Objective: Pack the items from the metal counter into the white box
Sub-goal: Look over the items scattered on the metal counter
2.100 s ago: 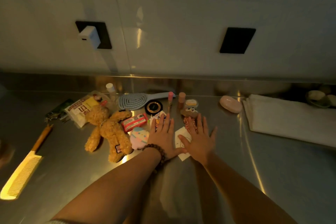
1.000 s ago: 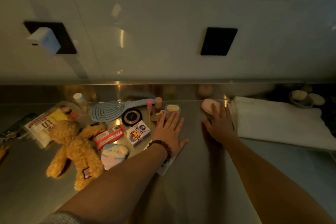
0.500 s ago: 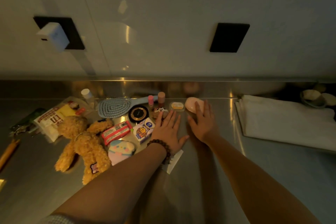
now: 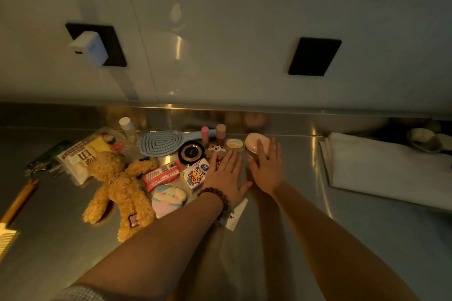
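Note:
Several small items lie on the metal counter [image 4: 281, 239]: a tan teddy bear [image 4: 122, 188], a blue hairbrush [image 4: 161, 142], a black round compact [image 4: 192, 153], a red packet [image 4: 162, 175], a small cartoon carton [image 4: 197, 175] and a pastel pouch [image 4: 167, 199]. My left hand [image 4: 226, 176], with a bead bracelet, rests flat with fingers spread beside the carton, over a white card [image 4: 234, 215]. My right hand [image 4: 267, 168] lies flat, its fingertips on a pink oval case [image 4: 253, 142]. A white folded box-like thing [image 4: 391, 171] lies to the right.
A snack packet [image 4: 83, 154], small bottle [image 4: 127, 127], two pink tubes [image 4: 205, 133] and a small tub [image 4: 234, 143] sit near the back wall. A yellow comb [image 4: 9, 227] and keys [image 4: 41, 161] lie at the far left. Small bowls [image 4: 425, 139] stand at the back right.
My right hand went right to the pink oval case and slid it left, close to the other items. My left hand stayed flat on the items.

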